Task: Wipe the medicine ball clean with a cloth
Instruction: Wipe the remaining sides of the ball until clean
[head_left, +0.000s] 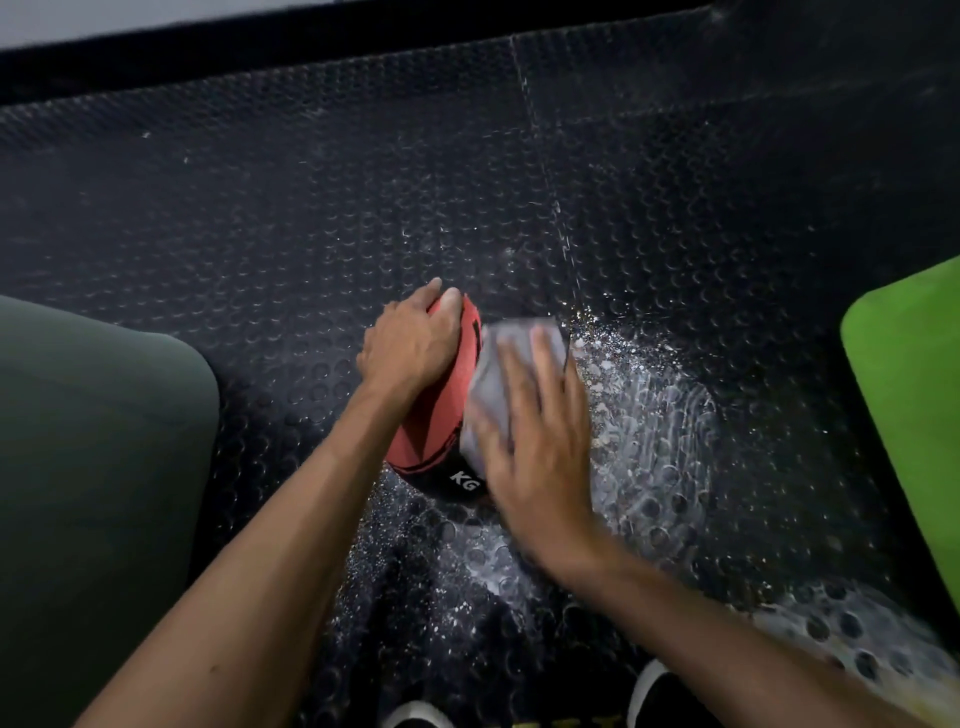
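Medicine ball, red with a black panel marked "KG", sits on the studded black rubber floor, between the person's two hands. White powdery smears spread over the floor just to its right.

To do this pass well, the person would likely do best to keep the ball pinned against rolling, push the cloth flat with even pressure along the curve, then turn the ball to bring up unwiped panels, keeping the cloth off the dusty floor.

The left hand sits on the ball's upper left side, fingers curled over the far edge in a steadying grip. The right hand lies flat on the grey cloth, fingers straight and slightly spread, pressing it against the ball's right side; its outline is blurred. Both forearms reach in from below, angling towards each other.

A dark green mat lies to the left, a bright green one to the right.
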